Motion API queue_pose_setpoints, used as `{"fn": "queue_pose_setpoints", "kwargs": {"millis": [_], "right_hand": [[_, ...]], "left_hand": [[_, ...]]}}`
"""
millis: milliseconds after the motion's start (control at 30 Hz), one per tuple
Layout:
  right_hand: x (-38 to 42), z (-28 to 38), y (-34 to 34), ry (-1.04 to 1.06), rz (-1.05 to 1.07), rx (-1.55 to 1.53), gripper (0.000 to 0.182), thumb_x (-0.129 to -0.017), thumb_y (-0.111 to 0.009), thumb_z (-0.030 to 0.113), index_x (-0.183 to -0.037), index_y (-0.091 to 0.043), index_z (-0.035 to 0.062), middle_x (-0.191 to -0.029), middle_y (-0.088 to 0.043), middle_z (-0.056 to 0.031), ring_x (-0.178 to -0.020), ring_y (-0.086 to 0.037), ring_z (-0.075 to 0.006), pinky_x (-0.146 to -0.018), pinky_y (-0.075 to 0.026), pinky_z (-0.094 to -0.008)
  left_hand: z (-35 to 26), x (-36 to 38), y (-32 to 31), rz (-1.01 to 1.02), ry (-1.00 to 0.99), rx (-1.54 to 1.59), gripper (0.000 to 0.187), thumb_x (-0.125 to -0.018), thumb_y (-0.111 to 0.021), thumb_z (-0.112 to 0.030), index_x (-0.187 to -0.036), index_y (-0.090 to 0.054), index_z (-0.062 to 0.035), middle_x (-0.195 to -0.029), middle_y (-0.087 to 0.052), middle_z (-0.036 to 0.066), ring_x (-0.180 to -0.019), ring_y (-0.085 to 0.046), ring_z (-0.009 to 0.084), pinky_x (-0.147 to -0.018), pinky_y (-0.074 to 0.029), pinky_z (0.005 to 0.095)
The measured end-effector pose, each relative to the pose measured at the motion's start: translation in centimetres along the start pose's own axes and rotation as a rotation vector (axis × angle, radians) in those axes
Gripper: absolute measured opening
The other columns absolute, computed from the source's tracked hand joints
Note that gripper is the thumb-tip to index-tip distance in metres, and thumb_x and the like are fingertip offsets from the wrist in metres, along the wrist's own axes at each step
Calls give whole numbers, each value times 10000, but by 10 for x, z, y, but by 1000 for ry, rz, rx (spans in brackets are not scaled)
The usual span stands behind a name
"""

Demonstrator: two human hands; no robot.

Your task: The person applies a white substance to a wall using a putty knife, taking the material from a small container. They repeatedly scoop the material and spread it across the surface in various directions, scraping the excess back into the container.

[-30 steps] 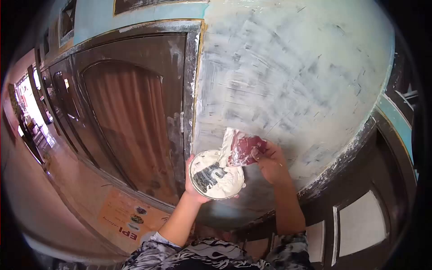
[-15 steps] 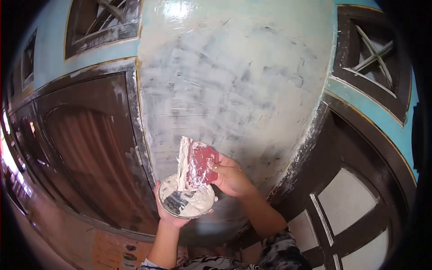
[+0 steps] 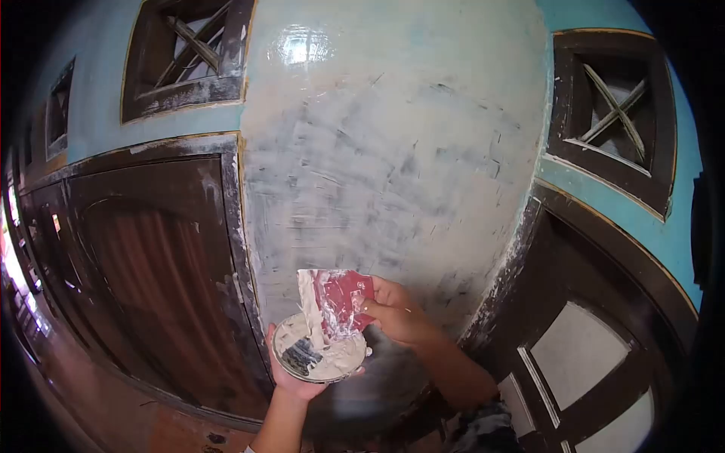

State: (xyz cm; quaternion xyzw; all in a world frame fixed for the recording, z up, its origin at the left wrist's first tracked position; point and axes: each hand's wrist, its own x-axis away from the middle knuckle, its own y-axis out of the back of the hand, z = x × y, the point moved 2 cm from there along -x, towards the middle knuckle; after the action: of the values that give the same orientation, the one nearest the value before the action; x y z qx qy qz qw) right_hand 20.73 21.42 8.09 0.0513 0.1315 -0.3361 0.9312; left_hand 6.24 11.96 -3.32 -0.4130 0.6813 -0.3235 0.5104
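From below and at its left side, my left hand (image 3: 296, 383) grips a shallow round bowl (image 3: 364, 368). Thick off-white putty (image 3: 332, 368) lies in it, with a dark bare patch of the bottom showing at the left. My right hand (image 3: 396, 313) pinches a flat red putty scraper (image 3: 347, 297) by its right side, thumb on the face. Putty coats the scraper's left edge and smears its face. Its lower end reaches over the bowl, at the putty. Behind both hands is a wall (image 3: 377, 181) streaked with grey and white putty.
A dark wooden door (image 3: 151, 257) with a curtained panel stands at the left, and another dark door (image 3: 574, 279) with pale panels at the right. Crossed-slat vents (image 3: 192, 45) sit above them. The reddish floor (image 3: 113, 392) shows at lower left.
The camera view has tilted upward, so the wall and doors sit lower in view. Hands, bowl and scraper appear slightly lower and to the right. Both hands keep their hold.
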Motion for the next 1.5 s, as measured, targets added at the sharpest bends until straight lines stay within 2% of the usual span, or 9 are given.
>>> {"fn": "queue_pose_setpoints", "kwargs": {"millis": [533, 733, 833, 933, 1000, 1100, 1133, 1333, 1500], "right_hand": [[-20, 37, -7, 81, 96, -134, 324, -1015, -511, 2, -1335, -522, -47, -1238, -663, -104, -1112, -641, -168, -982, -501, -339], [-77, 241, -24, 1032, -388, 639, 187, -998, -576, 45, -1144, -609, -67, -962, -695, -57, -839, -606, -83, -744, -487, -251], [-111, 322, -40, 1397, -596, 1073, 169, -950, -562, 64, -1069, -672, 16, -912, -720, -153, -746, -656, -249, -730, -500, -350], [-138, 369, -70, 1437, -634, 1222, 238, -927, -568, 39, -1134, -671, -19, -990, -726, -147, -839, -682, -247, -804, -516, -367], [-161, 392, -91, 1189, -661, 1436, 354, -845, -688, 175, -1189, -709, 93, -1276, -667, -183, -1278, -564, -330, -1052, -471, -370], [-220, 410, -94, 1602, -691, 1599, 238, -881, -620, 120, -1096, -713, 74, -1138, -714, -159, -1130, -629, -289, -978, -492, -414], [-223, 409, -97, 1417, -749, 1689, 361, -858, -541, -7, -1191, -672, 30, -1098, -716, -157, -906, -679, -350, -854, -527, -431], [-269, 410, -97, 1319, -899, 1807, 436, -856, -497, -29, -1250, -658, 64, -1154, -693, -171, -1042, -651, -386, -906, -529, -478], [-296, 401, -76, 1174, -906, 1995, 267, -931, -490, 36, -1123, -675, 34, -1063, -713, -179, -1012, -681, -372, -884, -557, -474]], "left_hand": [[-9, 6, 4, -2, -38, -18, 991, -839, -369, -845, -1560, -350, -166, -1594, -347, 189, -1392, -368, 537, -997, -224, 862], [-22, 9, -5, 118, -19, 345, 1057, -798, -383, -885, -1526, -390, -118, -1551, -381, 243, -1372, -339, 601, -1013, -226, 853], [-35, 18, -10, 114, -38, 410, 1067, -792, -383, -891, -1525, -389, -116, -1551, -369, 263, -1364, -321, 630, -1014, -234, 848], [-48, 27, 9, 69, -110, 332, 1045, -803, -377, -885, -1519, -400, -125, -1550, -380, 246, -1357, -358, 599, -1002, -245, 853], [-59, 34, 21, -55, -198, 182, 1000, -810, -379, -878, -1494, -439, -151, -1531, -421, 216, -1344, -405, 554, -988, -246, 866], [-73, 45, 23, -80, -248, 276, 1006, -819, -375, -873, -1480, -468, -120, -1529, -432, 216, -1331, -401, 586, -973, -249, 867], [-77, 47, 27, -76, -254, 274, 1006, -819, -375, -873, -1480, -468, -120, -1529, -432, 216, -1331, -401, 586, -973, -249, 867], [-101, 61, -1, -578, -461, 89, 931, -868, -415, -792, -1455, -483, -73, -1456, -523, 213, -1307, -487, 497, -1054, -376, 712], [-118, 67, 14, -564, -500, 107, 917, -868, -418, -791, -1422, -520, -67, -1426, -551, 213, -1291, -504, 488, -1048, -386, 705]]}}
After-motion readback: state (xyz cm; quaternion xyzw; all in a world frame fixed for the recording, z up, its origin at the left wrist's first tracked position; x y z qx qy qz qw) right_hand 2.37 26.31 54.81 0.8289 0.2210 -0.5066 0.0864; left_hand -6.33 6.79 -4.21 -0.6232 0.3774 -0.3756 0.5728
